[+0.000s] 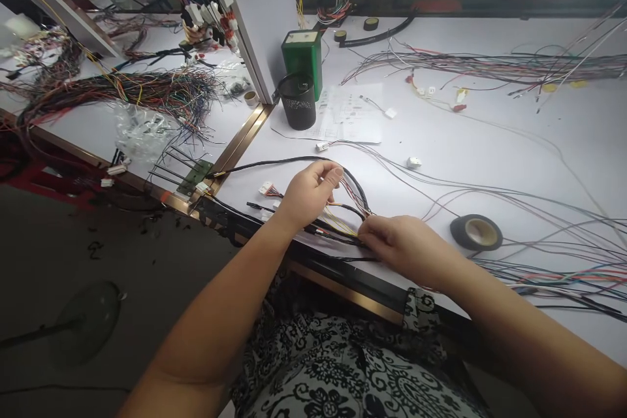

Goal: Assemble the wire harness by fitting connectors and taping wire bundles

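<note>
My left hand (309, 194) is closed in a pinch on thin coloured wires just above the white table. Beside it, my right hand (399, 241) grips the wire harness (360, 192) where its black-sleeved branches and loose wires come together. One black-sleeved branch (289, 160) arches leftward to a green board with metal prongs (196, 177) at the table edge. A white connector (266, 189) on coloured wires lies left of my left hand. My fingers cover part of the bundle.
A roll of black tape (476, 232) lies right of my right hand, among long loose wires (548, 206). Behind stand a black mesh cup (300, 104) and a green box (313, 62), near a printed sheet (350, 114). A white partition (255, 13) rises at left, beyond which wire bundles (147, 95) lie.
</note>
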Demonstrator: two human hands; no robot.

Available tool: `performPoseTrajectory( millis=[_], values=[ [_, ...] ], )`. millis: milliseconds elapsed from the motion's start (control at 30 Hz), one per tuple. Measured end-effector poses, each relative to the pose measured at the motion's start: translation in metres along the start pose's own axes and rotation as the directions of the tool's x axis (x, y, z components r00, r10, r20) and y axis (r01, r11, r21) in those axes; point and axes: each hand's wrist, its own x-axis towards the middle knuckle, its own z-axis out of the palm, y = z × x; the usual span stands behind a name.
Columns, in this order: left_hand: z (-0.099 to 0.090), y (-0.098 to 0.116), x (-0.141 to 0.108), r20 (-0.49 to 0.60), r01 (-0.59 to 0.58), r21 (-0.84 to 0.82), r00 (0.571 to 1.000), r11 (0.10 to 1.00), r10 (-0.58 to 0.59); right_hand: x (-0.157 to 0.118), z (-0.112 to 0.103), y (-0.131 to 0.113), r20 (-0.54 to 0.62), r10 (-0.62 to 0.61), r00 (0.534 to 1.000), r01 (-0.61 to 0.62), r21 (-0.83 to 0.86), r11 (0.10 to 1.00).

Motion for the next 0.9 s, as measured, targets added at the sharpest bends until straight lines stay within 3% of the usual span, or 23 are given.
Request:
performPoseTrajectory(
  millis=[200, 333, 433, 533, 633, 700, 767, 833, 900],
  values=[
    [0.001, -0.003, -0.001, -0.058, -0.043, 0.031, 0.997, 0.999, 0.045, -0.015, 0.001, 0.013, -0.096, -0.177, 0.979, 0.198, 0.280, 0.939],
    [0.001, -0.003, -0.001, -0.041, 0.020, -0.036, 0.999, 0.999, -0.021, -0.017, 0.003, 0.012, -0.117, -0.295, 0.948, 0.317, 0.270, 0.909],
    [-0.003, -0.006, 0.000, -0.021, 0.099, -0.150, 0.994, 0.984, -0.104, -0.016, 0.006, 0.011, -0.215, -0.160, 0.964, 0.233, 0.382, 0.894],
    [-0.009, -0.009, -0.001, 0.028, 0.160, -0.193, 0.987, 0.968, -0.158, -0.016, 0.007, 0.013, -0.188, 0.059, 0.980, 0.076, 0.635, 0.769],
    [-0.013, -0.008, -0.003, 0.087, 0.180, -0.192, 0.982, 0.965, -0.166, -0.018, 0.003, 0.014, -0.097, 0.017, 0.995, 0.065, 0.782, 0.620],
    [-0.014, -0.006, -0.005, 0.102, 0.181, -0.188, 0.981, 0.965, -0.164, -0.020, -0.001, 0.012, -0.131, -0.026, 0.991, 0.123, 0.810, 0.573],
    [-0.012, -0.001, -0.009, 0.091, 0.168, -0.168, 0.984, 0.971, -0.154, -0.022, -0.006, 0.007, -0.254, -0.054, 0.966, 0.237, 0.776, 0.584],
    [-0.010, 0.006, -0.014, 0.054, 0.143, -0.134, 0.989, 0.981, -0.137, -0.023, -0.010, -0.002, -0.388, -0.082, 0.918, 0.344, 0.678, 0.650],
    [-0.006, 0.012, -0.021, 0.013, 0.101, -0.097, 0.995, 0.990, -0.100, -0.023, -0.010, -0.013, -0.464, -0.089, 0.881, 0.372, 0.565, 0.736]
  ],
)
